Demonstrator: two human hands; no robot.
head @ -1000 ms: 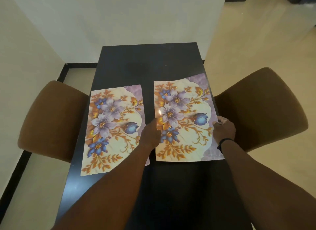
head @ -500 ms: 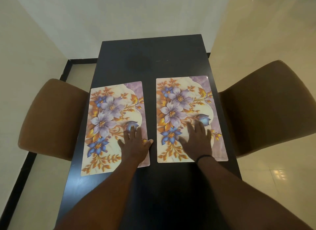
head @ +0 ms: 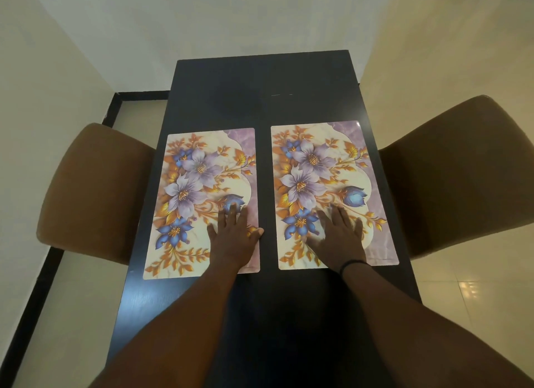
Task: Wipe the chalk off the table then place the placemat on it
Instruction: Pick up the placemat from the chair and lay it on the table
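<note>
Two floral placemats lie flat side by side on the dark table (head: 260, 93), a narrow dark gap between them. My left hand (head: 234, 237) rests palm down, fingers spread, on the near right corner of the left placemat (head: 196, 185). On the near middle of the right placemat (head: 323, 162) my right hand (head: 338, 237) lies flat in the same way, a black band on its wrist. Neither hand holds anything. A faint short pale mark (head: 281, 94) shows on the far tabletop.
A brown upholstered chair (head: 92, 191) stands at the table's left side and another brown chair (head: 462, 171) at its right. White walls close in behind and to the left. Pale tiled floor lies to the right.
A second ago both hands gripped the right placemat's edges. They let go; the left hand moved onto the left placemat, the right onto the right one, both flat. The right placemat now lies straight.
</note>
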